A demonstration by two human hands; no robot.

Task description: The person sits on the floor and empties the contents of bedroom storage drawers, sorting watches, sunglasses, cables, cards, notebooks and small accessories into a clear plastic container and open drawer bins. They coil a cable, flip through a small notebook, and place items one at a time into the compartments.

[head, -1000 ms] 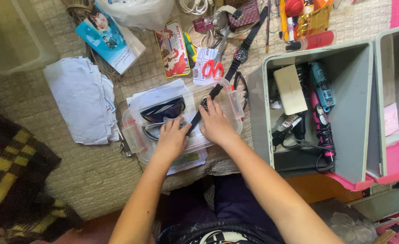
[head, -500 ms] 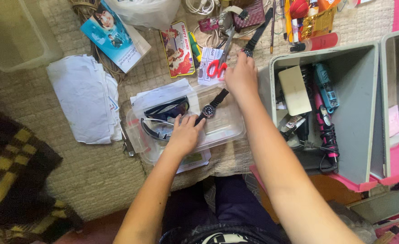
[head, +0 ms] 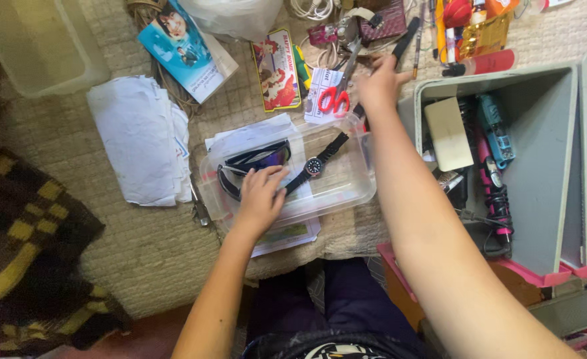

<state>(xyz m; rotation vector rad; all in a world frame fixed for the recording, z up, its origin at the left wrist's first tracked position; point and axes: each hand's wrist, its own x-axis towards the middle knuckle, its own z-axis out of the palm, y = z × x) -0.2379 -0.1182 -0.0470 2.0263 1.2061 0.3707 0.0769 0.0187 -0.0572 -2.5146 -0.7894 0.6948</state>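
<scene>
A clear plastic container (head: 365,194) lies on the woven mat in front of me. Inside it are dark sunglasses (head: 259,158) and a black wristwatch (head: 314,165) with its strap stretched out. My left hand (head: 260,198) rests flat in the container, fingers spread over the sunglasses' lower edge. My right hand (head: 378,85) reaches past the container's far corner into a cluttered pile. Its fingers are beside red-handled scissors (head: 333,100) and a long black strap-like object (head: 405,38). Whether that hand grips anything is hidden.
An open grey box (head: 539,166) with tools and cables stands at the right. Folded white papers (head: 140,143), a blue booklet (head: 181,48), a red card (head: 277,72) and an empty clear tub (head: 30,46) lie on the mat. A dark plaid blanket (head: 20,233) covers the left.
My right hand left the container and moved up and to the right into the pile by the scissors. The watch now lies in the container. My left hand stayed on the sunglasses.
</scene>
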